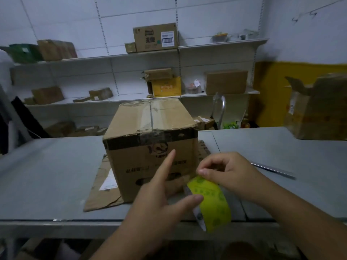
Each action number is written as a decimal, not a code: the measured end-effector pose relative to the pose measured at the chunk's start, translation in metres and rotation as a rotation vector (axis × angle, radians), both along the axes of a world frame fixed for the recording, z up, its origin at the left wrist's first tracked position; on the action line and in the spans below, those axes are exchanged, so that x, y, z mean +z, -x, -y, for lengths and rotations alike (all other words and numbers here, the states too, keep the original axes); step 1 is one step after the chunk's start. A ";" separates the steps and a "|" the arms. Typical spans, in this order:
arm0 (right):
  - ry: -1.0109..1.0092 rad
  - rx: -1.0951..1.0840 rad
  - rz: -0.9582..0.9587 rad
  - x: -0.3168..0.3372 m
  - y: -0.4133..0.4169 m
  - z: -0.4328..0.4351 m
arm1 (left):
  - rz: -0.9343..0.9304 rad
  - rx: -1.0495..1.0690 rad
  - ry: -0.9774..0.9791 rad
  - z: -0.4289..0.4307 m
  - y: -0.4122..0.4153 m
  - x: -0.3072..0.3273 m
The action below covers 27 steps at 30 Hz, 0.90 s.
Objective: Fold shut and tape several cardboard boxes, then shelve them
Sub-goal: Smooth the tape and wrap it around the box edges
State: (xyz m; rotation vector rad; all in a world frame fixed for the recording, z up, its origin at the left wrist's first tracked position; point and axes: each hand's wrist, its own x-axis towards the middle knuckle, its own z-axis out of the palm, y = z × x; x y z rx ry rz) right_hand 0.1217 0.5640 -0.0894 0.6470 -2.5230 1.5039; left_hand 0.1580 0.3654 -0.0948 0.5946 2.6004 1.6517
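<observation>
A brown cardboard box (150, 139) stands on the grey table (47, 175), its top flaps folded shut with old tape along the seam. In front of it I hold a roll of yellow-green tape (212, 199). My left hand (159, 201) holds the roll from the left, thumb against its side and forefinger stretched out toward the box front. My right hand (227, 171) is above the roll, its curled fingers pinching the tape's upper edge. The lower part of the roll hangs past the table's front edge.
A flattened sheet of cardboard (101, 188) lies under the box. A metal blade-like tool (272, 170) lies on the table to the right. An open, torn box (319, 109) stands at the far right. White wall shelves (120, 59) behind hold several boxes.
</observation>
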 end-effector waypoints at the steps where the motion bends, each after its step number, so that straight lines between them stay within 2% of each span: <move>1: -0.032 0.033 -0.026 0.002 -0.002 0.003 | -0.046 0.062 0.118 0.001 -0.002 0.010; 5: -0.162 0.093 -0.099 0.009 -0.006 0.021 | -0.313 0.204 0.779 -0.005 -0.011 0.047; 7: -0.199 0.080 -0.138 0.009 -0.005 0.027 | -0.361 0.228 0.925 -0.004 -0.009 0.056; 8: -0.197 0.075 -0.139 0.009 -0.004 0.028 | -0.358 0.242 0.935 -0.001 -0.007 0.059; 12: -0.164 0.105 -0.102 0.007 -0.002 0.031 | -0.287 0.116 0.667 0.008 0.009 0.054; 17: -0.096 0.039 -0.074 0.003 -0.003 0.034 | -0.185 0.027 0.380 0.017 0.028 0.025; 23: -0.049 -0.270 -0.131 -0.015 -0.022 0.036 | -0.243 -0.004 0.257 0.017 0.027 0.018; 25: 0.009 -0.377 -0.070 -0.018 -0.025 0.031 | -0.180 -0.033 0.220 0.019 0.028 0.015; 27: 0.041 -0.355 0.024 -0.024 -0.026 0.024 | -0.122 -0.046 0.171 0.020 0.027 0.012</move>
